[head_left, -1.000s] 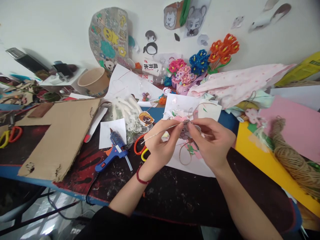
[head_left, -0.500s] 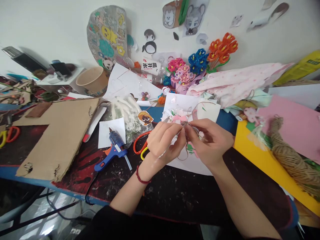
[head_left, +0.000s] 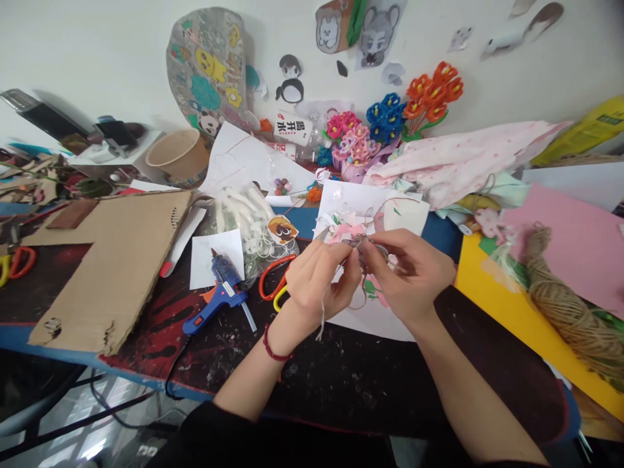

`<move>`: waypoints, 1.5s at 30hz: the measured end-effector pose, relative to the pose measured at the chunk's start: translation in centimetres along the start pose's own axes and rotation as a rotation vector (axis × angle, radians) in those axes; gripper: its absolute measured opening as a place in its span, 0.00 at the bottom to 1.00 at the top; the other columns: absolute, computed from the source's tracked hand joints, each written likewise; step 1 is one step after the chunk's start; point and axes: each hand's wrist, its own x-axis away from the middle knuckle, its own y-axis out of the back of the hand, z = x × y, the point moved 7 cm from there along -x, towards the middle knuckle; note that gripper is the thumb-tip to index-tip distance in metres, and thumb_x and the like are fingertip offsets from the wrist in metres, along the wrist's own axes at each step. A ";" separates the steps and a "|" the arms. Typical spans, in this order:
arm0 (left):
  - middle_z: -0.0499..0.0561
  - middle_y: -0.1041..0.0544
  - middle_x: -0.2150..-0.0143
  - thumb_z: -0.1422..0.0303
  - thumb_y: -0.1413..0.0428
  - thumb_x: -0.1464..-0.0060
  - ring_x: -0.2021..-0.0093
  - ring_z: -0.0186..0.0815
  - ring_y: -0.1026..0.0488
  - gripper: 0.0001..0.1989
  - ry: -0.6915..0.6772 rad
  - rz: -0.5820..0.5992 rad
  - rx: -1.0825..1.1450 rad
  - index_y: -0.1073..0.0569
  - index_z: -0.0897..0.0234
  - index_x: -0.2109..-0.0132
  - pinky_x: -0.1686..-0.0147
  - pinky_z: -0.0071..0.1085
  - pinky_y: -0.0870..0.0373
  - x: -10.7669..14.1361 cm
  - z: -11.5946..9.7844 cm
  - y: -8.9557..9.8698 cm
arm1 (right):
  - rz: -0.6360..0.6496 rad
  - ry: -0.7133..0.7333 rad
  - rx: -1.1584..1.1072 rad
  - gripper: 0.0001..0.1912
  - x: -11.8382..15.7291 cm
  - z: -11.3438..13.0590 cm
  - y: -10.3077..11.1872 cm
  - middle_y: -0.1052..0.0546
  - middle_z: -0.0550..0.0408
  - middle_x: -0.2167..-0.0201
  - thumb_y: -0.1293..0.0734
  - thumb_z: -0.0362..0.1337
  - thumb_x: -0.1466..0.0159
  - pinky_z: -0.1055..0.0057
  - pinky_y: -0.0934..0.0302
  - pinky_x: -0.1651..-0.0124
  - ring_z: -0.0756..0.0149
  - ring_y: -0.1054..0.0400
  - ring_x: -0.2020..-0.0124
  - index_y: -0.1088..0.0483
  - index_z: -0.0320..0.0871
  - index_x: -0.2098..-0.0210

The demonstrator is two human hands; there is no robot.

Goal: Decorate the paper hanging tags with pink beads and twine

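My left hand (head_left: 316, 281) and my right hand (head_left: 414, 273) meet over white paper (head_left: 353, 323) in the middle of the table. Both have their fingers pinched on a small tangle of thin brown cord (head_left: 361, 240). A loop of the cord hangs between them. One pale strand (head_left: 322, 312) dangles from my left hand. Pink and green paper scraps (head_left: 347, 229) lie behind and below the fingers. Scissors with red and yellow handles (head_left: 262, 283) lie just left of my left hand, partly covered by it.
On the left are a blue glue gun (head_left: 221, 292) and cut cardboard (head_left: 117, 260). A bag of white stems (head_left: 244, 214) lies behind. To the right are yellow card (head_left: 492, 305), a twine bundle (head_left: 560, 299) and pink paper (head_left: 570, 240). Fuzzy flowers (head_left: 433, 94) stand at the back.
The pale strand at my left hand has swung down and now hangs below the palm. My fingers have shifted slightly, and more of the cord tangle shows between them.
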 end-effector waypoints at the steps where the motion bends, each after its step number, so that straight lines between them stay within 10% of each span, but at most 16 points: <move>1: 0.45 0.28 0.74 0.79 0.42 0.44 0.77 0.27 0.38 0.08 0.002 0.004 0.005 0.31 0.63 0.60 0.76 0.26 0.38 0.0 0.0 0.0 | 0.000 0.000 0.000 0.04 0.0 0.0 0.0 0.20 0.59 0.70 0.29 0.35 0.39 0.65 0.33 0.68 0.67 0.29 0.73 0.24 0.52 0.64; 8: 0.44 0.28 0.74 0.79 0.43 0.44 0.76 0.26 0.37 0.07 0.085 0.061 0.068 0.31 0.64 0.62 0.74 0.25 0.39 -0.1 0.1 -0.1 | -0.001 -0.026 0.003 0.04 0.0 -0.1 0.0 0.20 0.58 0.68 0.29 0.35 0.39 0.65 0.33 0.66 0.67 0.29 0.72 0.24 0.51 0.63; 15: 0.44 0.32 0.78 0.68 0.44 0.43 0.80 0.25 0.39 0.09 0.902 0.477 0.655 0.30 0.63 0.72 0.79 0.25 0.43 2.1 3.6 -3.8 | -0.161 -0.383 -0.189 0.08 -0.5 -4.4 0.3 0.22 0.57 0.70 0.27 0.44 0.41 0.69 0.33 0.65 0.66 0.27 0.68 0.25 0.47 0.66; 19: 0.43 0.37 0.82 0.70 0.44 0.50 0.81 0.26 0.42 0.07 1.084 0.901 0.903 0.30 0.64 0.74 0.80 0.26 0.48 4.0 2.6 -5.9 | 0.114 -0.617 -0.523 0.12 -0.6 -7.0 -1.6 0.21 0.56 0.65 0.27 0.48 0.42 0.67 0.30 0.61 0.65 0.25 0.64 0.25 0.48 0.65; 22: 0.43 0.37 0.82 0.71 0.45 0.53 0.80 0.25 0.44 0.07 1.123 0.985 0.982 0.32 0.64 0.77 0.79 0.26 0.49 4.4 2.2 -6.3 | 0.391 -0.737 -0.707 0.13 -0.2 -7.2 -3.1 0.19 0.54 0.61 0.29 0.51 0.40 0.63 0.29 0.61 0.62 0.24 0.63 0.25 0.49 0.64; 28: 0.43 0.38 0.80 0.71 0.45 0.52 0.80 0.24 0.44 0.09 1.163 1.125 1.194 0.33 0.64 0.78 0.79 0.26 0.49 5.0 1.0 -6.5 | 0.312 -0.813 -0.787 0.13 0.0 -7.7 -2.9 0.19 0.55 0.67 0.24 0.46 0.46 0.66 0.30 0.61 0.65 0.24 0.66 0.24 0.47 0.66; 45: 0.53 0.23 0.57 0.65 0.48 0.35 0.72 0.26 0.32 0.11 0.743 0.611 0.871 0.28 0.62 0.49 0.71 0.26 0.33 2.6 2.4 -5.4 | -0.067 -1.009 -0.935 0.12 1.0 -9.8 -2.6 0.19 0.62 0.62 0.23 0.45 0.47 0.70 0.28 0.58 0.68 0.25 0.61 0.23 0.50 0.65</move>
